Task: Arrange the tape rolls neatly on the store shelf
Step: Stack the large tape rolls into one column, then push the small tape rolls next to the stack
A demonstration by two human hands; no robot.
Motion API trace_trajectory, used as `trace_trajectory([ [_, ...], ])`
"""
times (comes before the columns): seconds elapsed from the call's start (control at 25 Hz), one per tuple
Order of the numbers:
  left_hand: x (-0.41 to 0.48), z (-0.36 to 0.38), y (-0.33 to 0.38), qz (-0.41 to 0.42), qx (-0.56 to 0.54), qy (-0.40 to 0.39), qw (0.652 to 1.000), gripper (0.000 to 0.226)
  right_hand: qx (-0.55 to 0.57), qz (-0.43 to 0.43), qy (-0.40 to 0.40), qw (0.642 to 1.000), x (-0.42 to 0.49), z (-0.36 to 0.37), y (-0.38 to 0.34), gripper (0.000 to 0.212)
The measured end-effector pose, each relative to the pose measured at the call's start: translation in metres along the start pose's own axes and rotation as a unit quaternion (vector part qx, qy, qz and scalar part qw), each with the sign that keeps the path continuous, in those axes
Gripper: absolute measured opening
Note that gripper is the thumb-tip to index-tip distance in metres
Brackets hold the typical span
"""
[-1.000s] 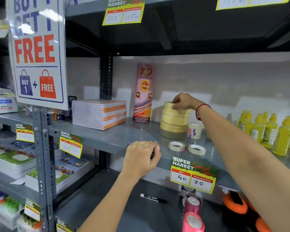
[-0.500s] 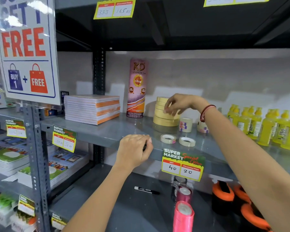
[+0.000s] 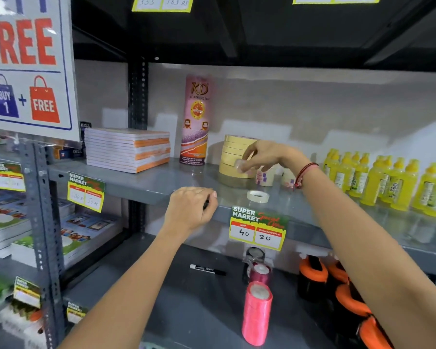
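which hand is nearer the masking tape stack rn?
Right. The right hand is in front of the masking tape stack, pinching a small clear roll against it. The left hand is lower, fisted at the shelf edge, clearly apart.

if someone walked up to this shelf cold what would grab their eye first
Probably the big red FREE sign hanging at upper left, then the row of bright yellow bottles at the right end of the middle shelf. In the centre, the right hand holds a small clear tape roll in front of the stack of beige tape rolls, beside the tall pink KD tape tube.
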State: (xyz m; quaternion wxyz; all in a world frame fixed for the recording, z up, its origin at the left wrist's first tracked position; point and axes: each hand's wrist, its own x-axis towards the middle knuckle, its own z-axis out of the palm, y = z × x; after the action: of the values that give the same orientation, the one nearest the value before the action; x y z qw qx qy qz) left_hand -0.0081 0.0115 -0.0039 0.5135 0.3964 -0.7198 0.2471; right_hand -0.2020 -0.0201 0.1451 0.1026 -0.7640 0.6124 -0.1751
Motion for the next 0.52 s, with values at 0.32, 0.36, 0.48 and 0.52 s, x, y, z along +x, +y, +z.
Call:
trace_trajectory([
  [0.32, 0.001, -0.004, 0.001, -0.005, -0.001, -0.026, 1.000, 0.053, 0.111, 0.128, 0.190, 0.967, 0.019, -0.022, 0.053, 0.036],
  [0.36, 0.001, -0.003, 0.001, -0.005, -0.001, -0.028, 1.000, 0.053, 0.114, 0.128, 0.185, 0.968, 0.020, -0.020, 0.054, 0.036],
  [0.48, 0.001, -0.002, 0.000, -0.004, -0.002, -0.030, 1.000, 0.053, 0.079, 0.130, 0.155, 0.976, 0.027, -0.009, 0.053, 0.038],
  [0.52, 0.001, -0.002, -0.001, -0.005, -0.002, -0.032, 0.999, 0.054, 0.058, 0.134, 0.147, 0.978, 0.029, -0.005, 0.052, 0.036],
])
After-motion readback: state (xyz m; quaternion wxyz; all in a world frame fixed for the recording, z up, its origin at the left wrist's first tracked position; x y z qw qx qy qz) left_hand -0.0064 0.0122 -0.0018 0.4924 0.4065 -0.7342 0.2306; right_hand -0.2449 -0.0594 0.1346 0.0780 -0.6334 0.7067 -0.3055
